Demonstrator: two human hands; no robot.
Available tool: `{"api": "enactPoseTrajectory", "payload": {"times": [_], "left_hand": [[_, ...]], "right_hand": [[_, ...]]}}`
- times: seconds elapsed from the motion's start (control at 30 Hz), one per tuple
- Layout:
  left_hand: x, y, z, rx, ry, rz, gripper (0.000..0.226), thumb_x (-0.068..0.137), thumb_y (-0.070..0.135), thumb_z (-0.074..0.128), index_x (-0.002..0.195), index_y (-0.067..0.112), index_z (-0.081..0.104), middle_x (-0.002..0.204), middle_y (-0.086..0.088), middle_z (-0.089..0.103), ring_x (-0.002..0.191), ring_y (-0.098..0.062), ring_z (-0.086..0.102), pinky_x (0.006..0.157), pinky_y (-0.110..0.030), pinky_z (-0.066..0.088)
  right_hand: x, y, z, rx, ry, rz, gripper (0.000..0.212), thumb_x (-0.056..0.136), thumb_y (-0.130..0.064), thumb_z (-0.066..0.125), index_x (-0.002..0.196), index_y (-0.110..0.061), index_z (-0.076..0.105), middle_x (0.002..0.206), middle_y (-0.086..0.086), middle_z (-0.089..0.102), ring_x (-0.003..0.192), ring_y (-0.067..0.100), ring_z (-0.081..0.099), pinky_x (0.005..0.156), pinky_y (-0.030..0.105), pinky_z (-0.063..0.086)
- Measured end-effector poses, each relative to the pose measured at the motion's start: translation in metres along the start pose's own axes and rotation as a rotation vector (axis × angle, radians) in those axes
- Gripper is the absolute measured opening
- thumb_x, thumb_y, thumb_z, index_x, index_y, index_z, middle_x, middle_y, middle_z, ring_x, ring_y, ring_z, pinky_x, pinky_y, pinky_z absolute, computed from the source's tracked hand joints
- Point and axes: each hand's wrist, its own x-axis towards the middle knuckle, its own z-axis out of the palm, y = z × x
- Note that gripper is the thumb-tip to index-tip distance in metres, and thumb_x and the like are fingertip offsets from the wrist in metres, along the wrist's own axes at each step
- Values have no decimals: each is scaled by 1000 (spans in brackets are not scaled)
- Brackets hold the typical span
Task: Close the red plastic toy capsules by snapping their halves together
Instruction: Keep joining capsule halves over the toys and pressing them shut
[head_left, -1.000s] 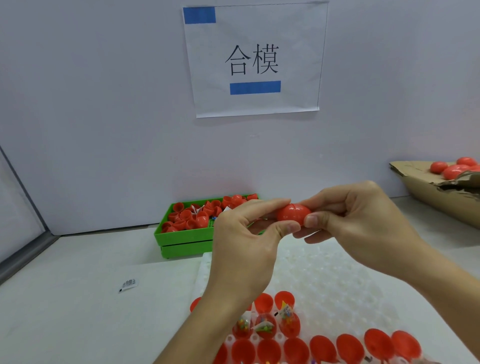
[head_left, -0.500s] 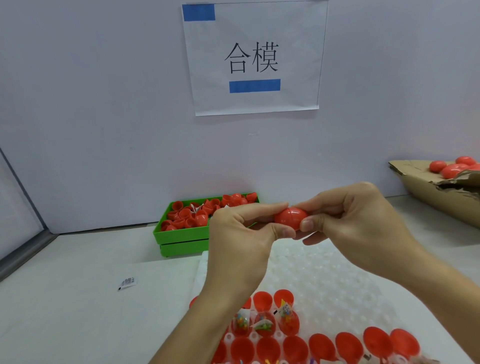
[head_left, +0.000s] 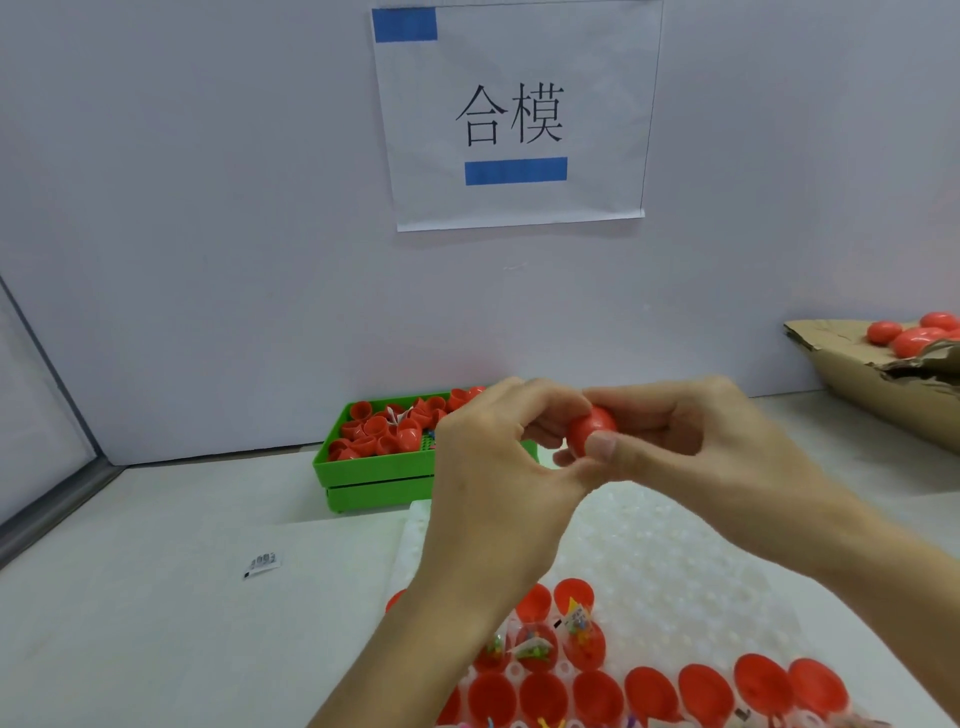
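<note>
Red capsule (head_left: 592, 434): smooth glossy plastic, rounded egg shape, held in the air above the far end of the white tray (head_left: 675, 561). Seam is hidden by fingers, so I can't tell whether it's fully snapped.

Right hand (head_left: 696, 447) grips the capsule, thumb pressed on its near face, fingers curled over the top. Left hand (head_left: 498, 467) meets it from the left, fingers curled onto the capsule's left side; most of that contact is hidden behind the knuckles.

White tray: matte moulded plastic, a bumpy grid of round sockets, lying flat on the desk (head_left: 156, 623). Its near rows carry open red capsule halves (head_left: 545, 696), cup-shaped with the mouths up. A few in the row behind them hold small toys in clear crinkly bags (head_left: 532, 649).

Beyond the tray's far left corner: green bin (head_left: 374, 470), rigid rectangular plastic, heaped with loose red caps (head_left: 384, 431).

Right of the tray, at the frame edge: torn brown cardboard box (head_left: 883, 384), ragged rim, with closed red capsules (head_left: 914, 338) in it.

Left of the tray: small flat printed sachet (head_left: 262, 564) on the pale desk.

On the wall above the tray: white paper sheet (head_left: 514, 114) with black characters and two blue rectangles.
</note>
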Motion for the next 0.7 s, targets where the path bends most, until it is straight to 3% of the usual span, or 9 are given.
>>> {"api": "enactPoseTrajectory", "payload": {"times": [0.13, 0.3, 0.37, 0.43, 0.7], "left_hand": [[0, -2, 0, 122, -30, 89, 27, 69, 29, 88, 88, 17, 73, 80, 10, 68, 77, -7, 64, 70, -22, 52], [2, -8, -5, -286, -135, -293, 46, 63, 51, 77, 105, 33, 69, 110, 10, 67, 106, -4, 64, 89, -22, 53], [0, -8, 0, -499, -202, -406, 51, 68, 42, 75, 115, 27, 67, 113, 2, 72, 105, -7, 68, 91, -25, 55], [-2, -5, 5, -646, -175, -454, 46, 69, 33, 73, 114, 22, 68, 102, -1, 77, 99, -14, 72, 90, -31, 58], [-5, -1, 10, -458, -37, -358, 35, 83, 2, 73, 115, 15, 71, 92, 14, 76, 89, 0, 72, 78, -14, 55]], "right_hand": [[1, 11, 4, 84, 71, 51, 17, 90, -14, 66, 101, -20, 78, 96, 4, 78, 93, 19, 75, 81, 23, 58], [3, 13, 6, 475, -6, 99, 33, 84, -36, 60, 103, -16, 78, 104, 12, 76, 103, 25, 72, 83, 23, 57], [4, 10, 8, 542, -44, 69, 36, 87, -36, 58, 106, -12, 76, 109, 14, 74, 106, 27, 70, 84, 24, 56], [5, 10, 11, 553, -41, 46, 37, 88, -36, 56, 106, -10, 76, 110, 15, 74, 106, 28, 70, 84, 25, 57], [4, 14, 17, 569, 13, 27, 43, 82, -41, 66, 107, -8, 76, 109, 16, 74, 105, 28, 71, 84, 28, 57]]}}
